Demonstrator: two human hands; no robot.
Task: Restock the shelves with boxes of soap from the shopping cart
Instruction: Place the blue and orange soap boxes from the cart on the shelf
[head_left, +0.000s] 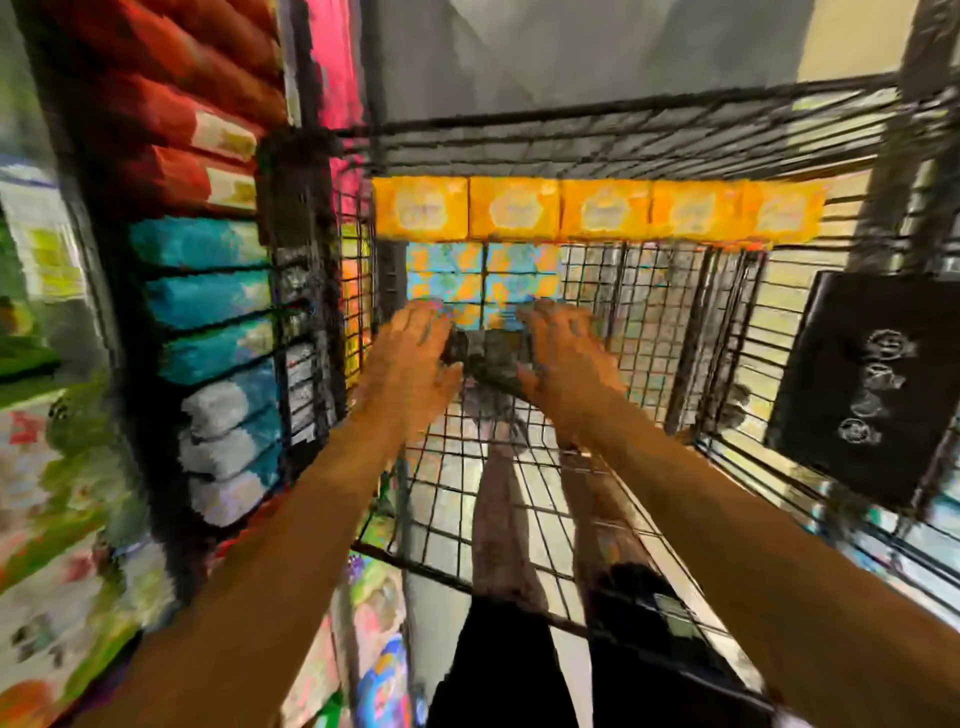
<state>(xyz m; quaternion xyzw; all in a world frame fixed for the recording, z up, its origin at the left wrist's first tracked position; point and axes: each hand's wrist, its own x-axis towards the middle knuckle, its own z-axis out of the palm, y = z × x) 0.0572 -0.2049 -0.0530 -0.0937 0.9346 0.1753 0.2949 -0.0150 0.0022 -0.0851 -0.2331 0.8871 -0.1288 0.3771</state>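
The frame is heavily blurred. Both arms reach into the wire shopping cart (649, 291). My left hand (410, 348) and my right hand (563, 345) flank a small dark box-like thing (488, 356), one palm against each side, fingers stretched forward. Just beyond the fingertips lies a stack of blue-and-orange soap boxes (483, 275). A row of several yellow soap boxes (597, 210) lines the cart's far end. The shelf (208, 291) stands at the left with red, teal and white packs stacked in it.
A black panel (872, 384) hangs on the cart's right side. Colourful packages (57, 519) fill the lower left shelves. My legs show through the cart's wire floor (447, 499). Grey floor lies beyond the cart.
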